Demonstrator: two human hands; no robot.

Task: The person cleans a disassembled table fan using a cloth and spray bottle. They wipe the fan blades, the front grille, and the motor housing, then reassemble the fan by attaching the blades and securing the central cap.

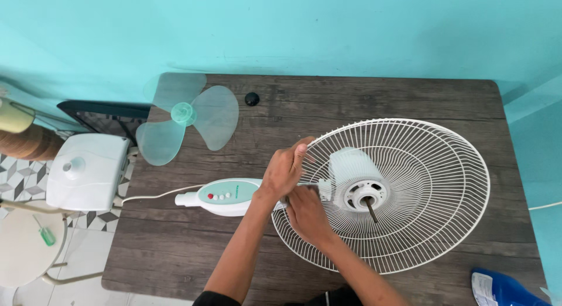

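Observation:
A white fan lies on its back on a dark wooden table (pixel 410 101). Its rear wire grille (pixel 433 183) faces up around the motor housing (pixel 357 177) and the bare shaft (pixel 371 209). My left hand (pixel 284 170) is closed at the grille's left rim. A thin metal screwdriver shaft (pixel 309 183) sticks out of it toward the motor housing. My right hand (pixel 307 215) lies just below, on the grille beside the fan's neck, with its fingertips hidden under my left wrist. The control head (pixel 225 196), with its buttons, points left.
The loose translucent green fan blade (pixel 186 117) lies at the table's back left, with a small black cap (pixel 252 98) near it. The white fan base (pixel 88 171) and a round stool holding a green screwdriver (pixel 45 233) stand left of the table. A blue bag (pixel 503 289) sits at the front right.

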